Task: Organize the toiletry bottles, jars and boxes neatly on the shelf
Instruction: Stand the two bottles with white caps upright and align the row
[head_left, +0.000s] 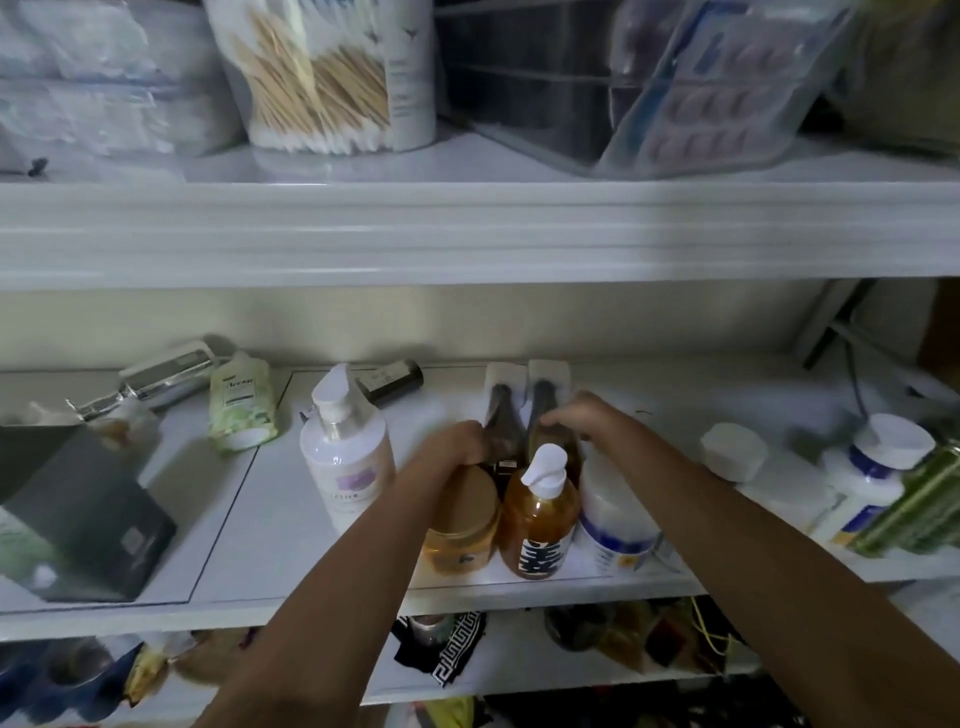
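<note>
Grouping of the containers at the middle of the white painted shelf (270, 525) was judged to be the step in hand. Both hands were reached to the back row, where two tall bottles were set side by side, apparently upright. The left hand (457, 441) was closed against the near side of the left brown bottle (500, 423), a tall dark plastic bottle with a white cap, with the fingers curled onto its body. The right hand (576, 415) was laid over the shoulder of the right brown bottle (543, 410), a matching dark bottle with a white cap, with the fingers curled down onto it; how firmly it was held could not be told. Directly in front of that pair, a squat amber jar with a tan lid (460, 525), an amber pump bottle with a white dispenser head (540, 530) and a white tub with a blue label (618, 519) were lined close together along the shelf edge. It was judged that the next move would call for both brown bottles to be squared against the front row without the dispenser head being knocked. A pale green tube (241, 410), a dark grey box (78, 514) and a small white jar (732, 452) were seen well apart from the group and were judged not yet sorted.
</note>
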